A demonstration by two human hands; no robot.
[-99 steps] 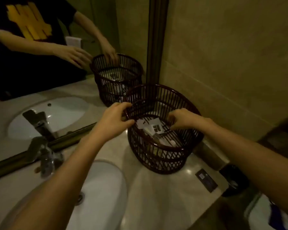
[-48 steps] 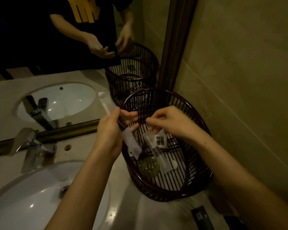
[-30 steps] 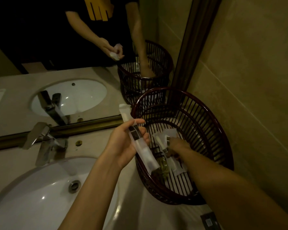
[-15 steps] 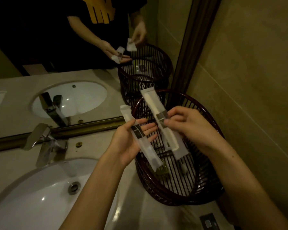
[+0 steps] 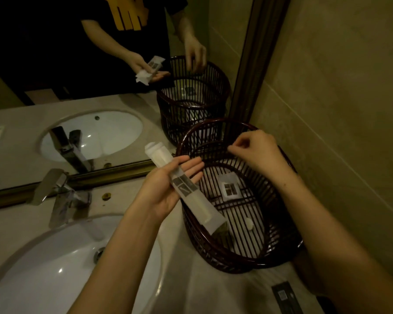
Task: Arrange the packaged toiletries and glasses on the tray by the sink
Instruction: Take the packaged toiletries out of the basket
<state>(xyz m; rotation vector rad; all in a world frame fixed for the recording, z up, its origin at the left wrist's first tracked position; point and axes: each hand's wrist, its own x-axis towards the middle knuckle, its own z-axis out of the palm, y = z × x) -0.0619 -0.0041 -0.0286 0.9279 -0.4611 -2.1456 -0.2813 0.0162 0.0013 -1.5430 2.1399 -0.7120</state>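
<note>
Toiletry packets (image 5: 186, 189), long white sachets stacked together, lie across the open palm of the left hand (image 5: 168, 189) at about 9 o'clock of the dark slatted basket (image 5: 279, 252), their lower ends hanging over its rim. That hand is flat, fingers spread and not closed, so the packets merely rest there; a tilt of the wrist would likely send them sliding into the sink (image 5: 55, 268) at 7 o'clock or back among the slats. The right hand (image 5: 256, 150) hovers over the basket's 12 o'clock edge with fingertips pinched together; whether it grips anything I cannot tell. One square sachet (image 5: 230, 188) and a small white round piece (image 5: 249, 223) lie on the basket floor. The light is dim, so the small piece could easily be overlooked, and it might slip between the slats if nudged. No glasses are visible.
</note>
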